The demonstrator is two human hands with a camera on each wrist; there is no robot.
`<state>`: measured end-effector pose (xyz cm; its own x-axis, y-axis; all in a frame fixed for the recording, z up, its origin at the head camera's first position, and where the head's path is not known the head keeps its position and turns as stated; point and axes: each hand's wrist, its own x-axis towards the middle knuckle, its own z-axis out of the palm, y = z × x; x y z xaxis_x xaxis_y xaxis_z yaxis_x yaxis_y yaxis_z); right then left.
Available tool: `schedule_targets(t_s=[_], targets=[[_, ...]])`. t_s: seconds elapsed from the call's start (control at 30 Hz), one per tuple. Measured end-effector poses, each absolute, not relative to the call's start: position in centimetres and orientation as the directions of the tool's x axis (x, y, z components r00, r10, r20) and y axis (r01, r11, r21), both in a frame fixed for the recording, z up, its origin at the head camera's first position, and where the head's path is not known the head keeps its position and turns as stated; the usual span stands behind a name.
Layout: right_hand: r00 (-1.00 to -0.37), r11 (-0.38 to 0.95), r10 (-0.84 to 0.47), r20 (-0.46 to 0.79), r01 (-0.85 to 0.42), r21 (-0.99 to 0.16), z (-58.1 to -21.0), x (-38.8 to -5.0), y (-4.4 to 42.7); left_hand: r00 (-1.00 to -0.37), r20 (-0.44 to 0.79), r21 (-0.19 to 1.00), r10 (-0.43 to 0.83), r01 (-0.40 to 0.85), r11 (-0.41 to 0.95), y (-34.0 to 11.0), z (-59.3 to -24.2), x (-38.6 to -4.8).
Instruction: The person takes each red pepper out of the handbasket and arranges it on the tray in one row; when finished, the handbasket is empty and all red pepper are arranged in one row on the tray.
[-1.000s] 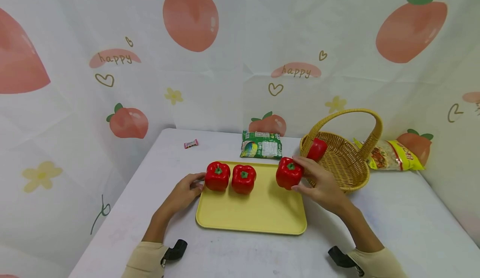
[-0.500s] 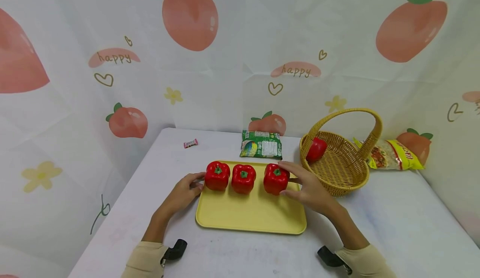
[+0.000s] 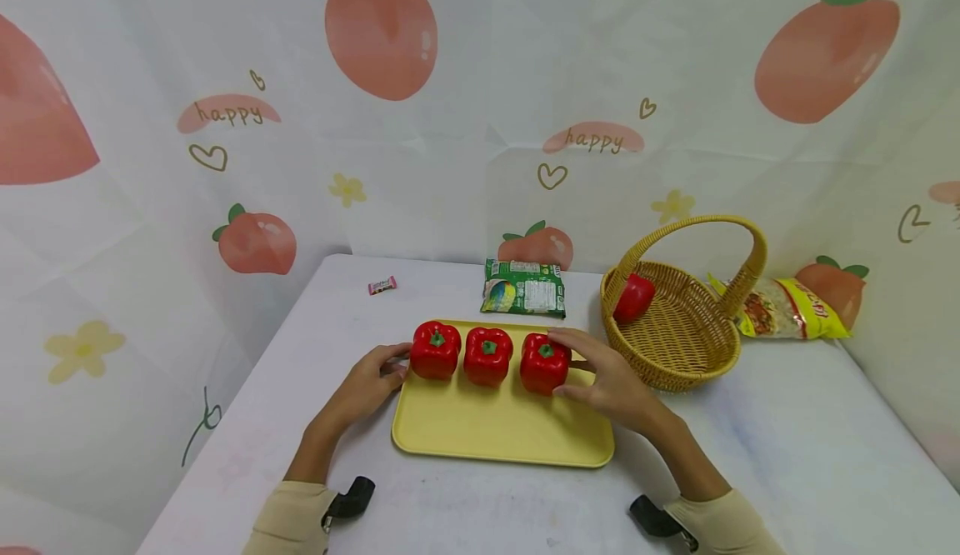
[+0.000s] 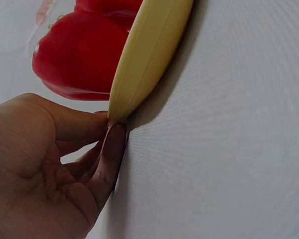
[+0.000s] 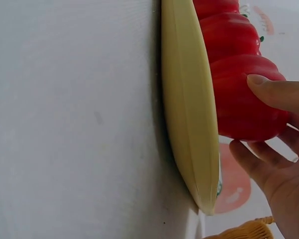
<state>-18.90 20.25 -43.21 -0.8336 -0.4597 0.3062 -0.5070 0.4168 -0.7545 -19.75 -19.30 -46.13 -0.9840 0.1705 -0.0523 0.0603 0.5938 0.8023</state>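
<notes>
Three red bell peppers with green stems sit in a row along the back half of the yellow tray (image 3: pixel 502 426): the left bell pepper (image 3: pixel 436 350), the middle bell pepper (image 3: pixel 487 357) and the right bell pepper (image 3: pixel 544 364). My right hand (image 3: pixel 617 382) holds the right one from its right side; thumb and fingers are on it in the right wrist view. At the tray's left side my left hand (image 3: pixel 371 382) pinches the rim (image 4: pixel 120 102) between thumb and fingers, beside the left pepper. A fourth red pepper (image 3: pixel 634 297) lies in the wicker basket (image 3: pixel 686 326).
The basket with its tall handle stands right of the tray. Behind the tray lies a green packet (image 3: pixel 522 287), and a small pink-wrapped candy (image 3: pixel 382 285) is farther left. A yellow food bag (image 3: pixel 791 309) lies right of the basket. A printed cloth (image 3: pixel 450 163) hangs behind the table.
My right hand has carried its bell pepper left and down onto the tray, close to the middle one. The pepper in the basket shows more fully now. My left hand has stayed put.
</notes>
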Motion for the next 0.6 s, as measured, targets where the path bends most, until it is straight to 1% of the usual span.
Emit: schedule_targets(t_s=[0.37, 0.6], targets=[[-0.837, 0.431, -0.452, 0.309, -0.508, -0.746, -43.39, -18.97, 20.28, -0.984, -0.051, 0.8, 0.168, 0.06, 0.597, -19.19, -45.99, -19.72], [-0.845, 0.412, -0.453, 0.284, -0.481, -0.774, -43.34, -18.87, 20.32, -0.984, -0.052, 0.799, 0.172, 0.062, 0.598, -19.26, -46.03, -19.72]])
